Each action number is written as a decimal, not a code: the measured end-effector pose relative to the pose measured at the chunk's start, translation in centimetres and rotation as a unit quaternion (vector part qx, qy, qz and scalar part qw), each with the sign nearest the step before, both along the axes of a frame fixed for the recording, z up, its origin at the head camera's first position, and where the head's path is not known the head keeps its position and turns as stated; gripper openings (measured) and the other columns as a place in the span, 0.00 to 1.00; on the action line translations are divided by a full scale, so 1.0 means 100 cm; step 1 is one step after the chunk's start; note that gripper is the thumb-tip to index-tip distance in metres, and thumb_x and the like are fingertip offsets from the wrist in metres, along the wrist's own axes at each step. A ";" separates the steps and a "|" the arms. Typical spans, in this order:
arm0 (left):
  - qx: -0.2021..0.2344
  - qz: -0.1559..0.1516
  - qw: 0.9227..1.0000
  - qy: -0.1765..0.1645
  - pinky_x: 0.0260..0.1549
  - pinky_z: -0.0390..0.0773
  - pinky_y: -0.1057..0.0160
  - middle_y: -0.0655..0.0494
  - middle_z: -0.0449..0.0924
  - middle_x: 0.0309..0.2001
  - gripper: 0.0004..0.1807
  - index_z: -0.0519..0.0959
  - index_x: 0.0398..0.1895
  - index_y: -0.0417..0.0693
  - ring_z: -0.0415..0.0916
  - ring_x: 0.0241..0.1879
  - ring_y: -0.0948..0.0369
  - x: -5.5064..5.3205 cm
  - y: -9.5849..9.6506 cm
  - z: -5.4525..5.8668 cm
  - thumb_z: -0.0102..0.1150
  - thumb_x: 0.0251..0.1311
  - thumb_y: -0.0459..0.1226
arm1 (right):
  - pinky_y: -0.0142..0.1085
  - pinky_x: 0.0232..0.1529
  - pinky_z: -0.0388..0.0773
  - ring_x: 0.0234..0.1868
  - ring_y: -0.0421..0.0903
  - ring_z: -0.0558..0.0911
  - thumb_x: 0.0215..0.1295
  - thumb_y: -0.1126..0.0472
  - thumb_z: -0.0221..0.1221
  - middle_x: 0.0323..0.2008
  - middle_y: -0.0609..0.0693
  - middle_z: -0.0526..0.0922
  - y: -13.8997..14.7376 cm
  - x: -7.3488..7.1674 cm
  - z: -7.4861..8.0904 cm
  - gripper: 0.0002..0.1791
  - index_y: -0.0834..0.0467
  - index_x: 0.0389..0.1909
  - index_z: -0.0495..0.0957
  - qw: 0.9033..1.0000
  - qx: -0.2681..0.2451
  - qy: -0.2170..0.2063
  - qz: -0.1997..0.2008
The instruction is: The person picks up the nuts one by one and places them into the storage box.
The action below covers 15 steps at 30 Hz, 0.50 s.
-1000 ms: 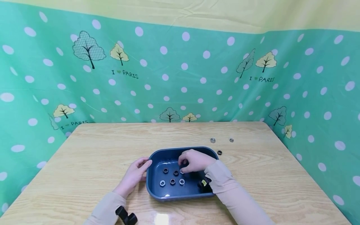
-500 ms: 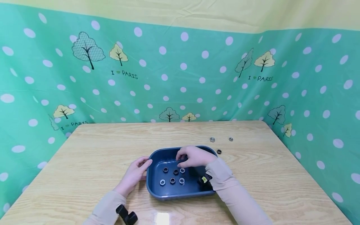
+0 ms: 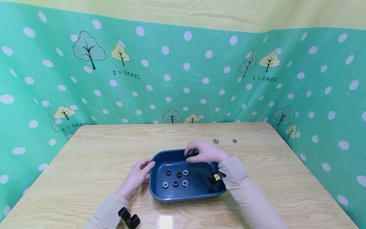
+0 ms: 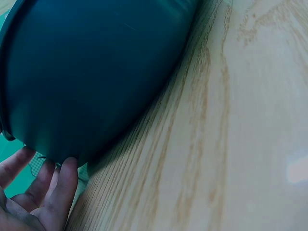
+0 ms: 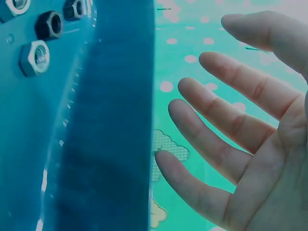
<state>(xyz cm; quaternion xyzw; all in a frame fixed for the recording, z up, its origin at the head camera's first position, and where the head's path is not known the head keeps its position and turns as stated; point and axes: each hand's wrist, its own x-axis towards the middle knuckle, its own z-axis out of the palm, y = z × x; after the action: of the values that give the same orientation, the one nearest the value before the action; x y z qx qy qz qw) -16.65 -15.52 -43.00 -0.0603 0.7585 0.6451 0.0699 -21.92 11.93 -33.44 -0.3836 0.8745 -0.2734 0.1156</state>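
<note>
A dark blue plastic bin sits on the wooden table. Several hex nuts lie on its floor in two rough rows, among them a silver nut and a black nut. My left hand holds the bin's left end, thumb on the rim; in the left wrist view its fingers touch the outer wall. Over the far rim is my right hand, holding nothing. The right wrist view shows its fingers spread apart, beside the bin wall.
Beyond the bin at the right lie a larger silver nut and a smaller one. A green and yellow patterned cloth hangs behind and beside the wooden table.
My right hand has let go of a silver nut in the bin, then risen and moved right and away to the far rim. It now covers the loose black nut. My left hand stays put.
</note>
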 end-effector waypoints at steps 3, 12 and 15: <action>0.004 -0.001 1.000 0.000 0.37 0.84 0.56 0.39 0.74 0.54 0.24 0.70 0.59 0.36 0.78 0.42 0.60 -0.001 0.000 0.000 0.51 0.67 0.45 | 0.46 0.51 0.78 0.46 0.45 0.79 0.60 0.56 0.61 0.43 0.47 0.82 0.008 0.001 0.006 0.10 0.54 0.41 0.81 1.000 -0.007 0.006 -0.009; 0.001 -0.002 1.000 0.003 0.36 0.85 0.56 0.40 0.75 0.53 0.24 0.70 0.58 0.36 0.78 0.41 0.61 0.000 -0.001 0.001 0.51 0.67 0.45 | 0.48 0.52 0.78 0.47 0.49 0.79 0.62 0.59 0.60 0.43 0.51 0.82 0.039 0.000 0.009 0.08 0.57 0.41 0.80 0.999 -0.019 0.008 -0.039; -0.001 -0.002 1.000 0.003 0.36 0.85 0.57 0.41 0.75 0.53 0.24 0.70 0.58 0.36 0.78 0.40 0.61 0.000 -0.001 0.002 0.51 0.68 0.45 | 0.51 0.52 0.77 0.47 0.52 0.79 0.62 0.61 0.59 0.44 0.56 0.82 0.051 0.001 0.007 0.09 0.59 0.42 0.80 0.998 -0.032 0.007 -0.058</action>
<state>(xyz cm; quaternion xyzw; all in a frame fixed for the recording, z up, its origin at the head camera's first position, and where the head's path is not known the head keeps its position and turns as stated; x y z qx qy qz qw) -16.63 -15.60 -42.80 -0.0576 0.7596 0.6441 0.0690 -21.85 17.05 -32.79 -0.3380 0.8866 -0.3052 0.0811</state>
